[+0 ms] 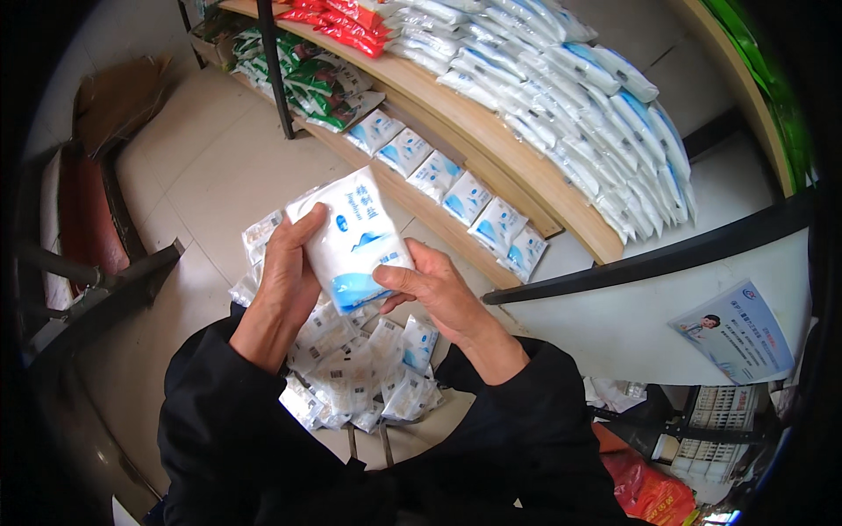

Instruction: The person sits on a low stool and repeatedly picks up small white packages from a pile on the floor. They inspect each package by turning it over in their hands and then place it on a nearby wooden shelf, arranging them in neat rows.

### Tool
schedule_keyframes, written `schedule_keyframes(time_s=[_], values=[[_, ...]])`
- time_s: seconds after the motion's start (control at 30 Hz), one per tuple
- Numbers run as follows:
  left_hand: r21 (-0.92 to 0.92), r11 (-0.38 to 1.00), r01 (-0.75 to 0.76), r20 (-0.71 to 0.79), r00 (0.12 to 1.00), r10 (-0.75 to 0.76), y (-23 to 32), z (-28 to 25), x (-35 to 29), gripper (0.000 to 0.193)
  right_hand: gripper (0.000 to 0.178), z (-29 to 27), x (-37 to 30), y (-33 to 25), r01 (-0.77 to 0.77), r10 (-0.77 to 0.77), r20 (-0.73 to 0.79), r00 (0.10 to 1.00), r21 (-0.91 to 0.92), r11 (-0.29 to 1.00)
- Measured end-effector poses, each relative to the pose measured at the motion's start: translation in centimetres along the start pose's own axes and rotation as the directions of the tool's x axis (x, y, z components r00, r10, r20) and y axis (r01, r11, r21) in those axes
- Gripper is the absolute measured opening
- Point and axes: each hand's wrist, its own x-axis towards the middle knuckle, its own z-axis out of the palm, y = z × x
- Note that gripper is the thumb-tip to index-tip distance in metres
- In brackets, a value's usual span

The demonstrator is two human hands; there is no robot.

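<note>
A white plastic packet with blue print (pixel 355 241) is held up in front of me, tilted, its printed face toward me. My left hand (pixel 285 276) grips its left side, thumb lying on the front. My right hand (pixel 437 289) closes on its lower right edge, thumb on the face and fingers behind. Below my hands lies a loose pile of similar small packets (pixel 351 373), several with barcodes showing. Ahead, a row of like white and blue packets (pixel 467 200) stretches along the low wooden shelf.
The upper shelf (pixel 561 200) bears stacked white and blue bags (pixel 570 96) and red packages (pixel 338 22). Green bags (pixel 303 83) sit below. A black metal post (pixel 274 70) stands at the shelf's left. Cardboard (pixel 118 101) lies far left; a white panel with a poster (pixel 737 333) is at right.
</note>
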Motion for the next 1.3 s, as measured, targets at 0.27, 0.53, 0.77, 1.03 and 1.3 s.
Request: schedule_keyframes(time_s=[0.27,0.53,0.77,1.03,1.3], values=[[-0.014,1.0,0.017,-0.113,0.993,-0.018,-0.2,-0.8,0.2,0.031,0.047,1.1,0.1,1.5,0.023,-0.027,0.028,0.999,0.118,0.993],[0.147,0.988,-0.044,-0.105,0.993,0.06,-2.4,-0.4,-1.4,0.065,0.04,1.0,0.6,0.6,0.189,-0.6,-0.099,0.794,-0.897,0.399],[-0.01,0.997,0.081,0.064,0.995,-0.08,-1.8,0.1,-0.7,0.052,0.044,1.1,-0.2,0.1,0.388,-0.677,0.243,0.694,-0.919,0.068],[-0.066,0.94,0.333,0.142,0.936,-0.322,-2.4,1.3,-1.9,0.048,0.037,-2.8,0.3,-0.9,0.062,-0.125,-0.175,0.977,-0.328,0.943],[0.051,0.981,0.189,0.101,0.976,-0.194,-1.7,2.8,-2.5,0.054,0.037,-0.5,-0.3,-1.4,0.16,-0.172,-0.233,0.957,-0.066,0.985]])
